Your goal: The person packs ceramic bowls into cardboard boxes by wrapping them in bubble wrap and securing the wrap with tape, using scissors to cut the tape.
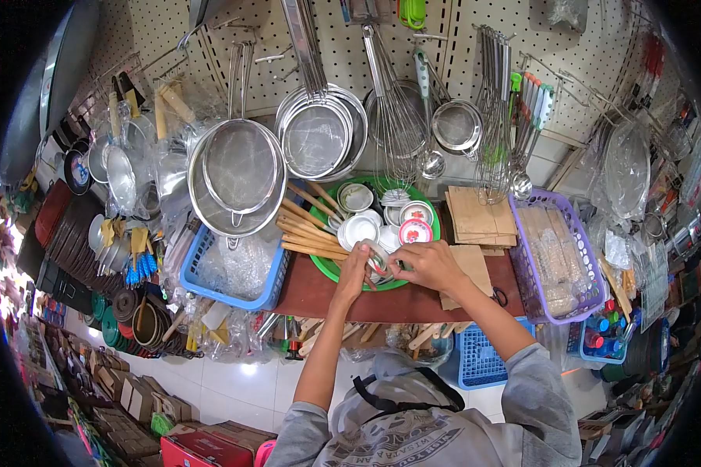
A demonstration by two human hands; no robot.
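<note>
Over the front part of a green basin (436,226), my left hand (356,271) is closed around a small round dish (378,261). My right hand (424,263) has its fingers pinched at the right side of the same dish. Small white bowls (360,229) fill the basin behind my hands. Among them lies a pink-rimmed dish (415,232) with a red pattern. Wooden handles (311,236) stick out over the basin's left rim, close to my left hand.
Strainers (237,175) and whisks (397,124) hang behind the basin. A blue basket (269,292) stands left, a purple basket (557,311) right. Flat brown cardboard (479,216) and scissors (500,296) lie right of the basin. Another blue basket (483,358) is below the red tabletop (304,292).
</note>
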